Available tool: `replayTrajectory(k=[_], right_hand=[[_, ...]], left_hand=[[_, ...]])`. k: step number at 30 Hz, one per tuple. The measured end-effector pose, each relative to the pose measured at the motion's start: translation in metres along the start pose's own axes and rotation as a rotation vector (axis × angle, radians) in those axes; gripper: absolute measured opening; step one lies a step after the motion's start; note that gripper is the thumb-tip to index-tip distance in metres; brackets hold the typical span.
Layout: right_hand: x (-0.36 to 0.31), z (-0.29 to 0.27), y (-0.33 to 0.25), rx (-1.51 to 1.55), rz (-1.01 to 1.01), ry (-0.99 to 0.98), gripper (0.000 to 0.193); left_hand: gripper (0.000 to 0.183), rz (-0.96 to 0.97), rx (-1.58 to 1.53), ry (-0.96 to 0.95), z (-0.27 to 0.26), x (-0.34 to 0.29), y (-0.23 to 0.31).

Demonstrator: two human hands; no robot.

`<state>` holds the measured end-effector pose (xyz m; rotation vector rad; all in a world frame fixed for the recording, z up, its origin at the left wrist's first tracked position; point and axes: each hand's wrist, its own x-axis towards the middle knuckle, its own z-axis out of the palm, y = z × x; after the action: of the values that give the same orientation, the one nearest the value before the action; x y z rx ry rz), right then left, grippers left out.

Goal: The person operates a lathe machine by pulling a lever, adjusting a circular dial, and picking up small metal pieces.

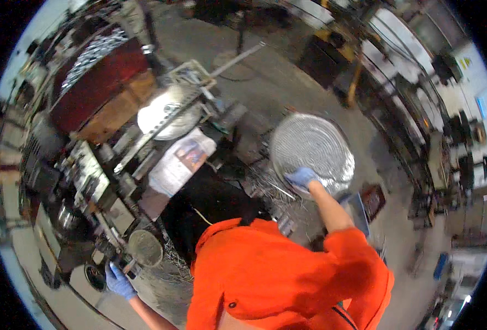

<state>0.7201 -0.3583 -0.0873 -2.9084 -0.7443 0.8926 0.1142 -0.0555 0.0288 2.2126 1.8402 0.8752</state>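
Note:
My left hand [121, 281], in a blue glove, is low on the left beside a bench machine. Its fingers look bent next to a short brown handle-like piece [128, 267]; what they close on is hidden. Just beyond that piece is a dull grey disc [145, 248]. My right hand [301, 179], gloved in blue too, lies over the near left edge of a large round silvery tray-like thing [310, 144] with curved ridges. Those fingers are curled down against it, and anything pinched in them is too small to make out.
A dark red bin [103, 82] of shiny metal pieces stands at the far left. Nearer are a bright white round pan [169, 113] and a printed paper sack [180, 162]. Metal scraps [271, 190] litter the ground beside the tray. A red-brown box [372, 201] sits right of my arm.

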Motion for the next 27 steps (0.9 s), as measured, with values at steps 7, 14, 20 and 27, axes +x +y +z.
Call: replayTrajectory(k=[7,14,20,27], right_hand=[[-0.001,-0.030,-0.005,0.485,-0.184,0.180,0.049],[-0.103,-0.102,-0.256,0.553,-1.074,0.077,0.022],[-0.199,-0.094,-0.378,0.555,-1.804,0.168,0.013],[-0.219,-0.084,-0.394,0.248,-1.863,0.243,0.018]], left_hand=[[0.032,0.010,-0.228,0.056,-0.032,0.018,0.033],[0.038,-0.095,-0.821,-0.306,-0.026,0.044,0.159],[0.038,-0.318,-1.508,-0.606,0.005,0.031,0.198],[0.042,-0.118,-0.971,-0.460,-0.005,0.034,0.172]])
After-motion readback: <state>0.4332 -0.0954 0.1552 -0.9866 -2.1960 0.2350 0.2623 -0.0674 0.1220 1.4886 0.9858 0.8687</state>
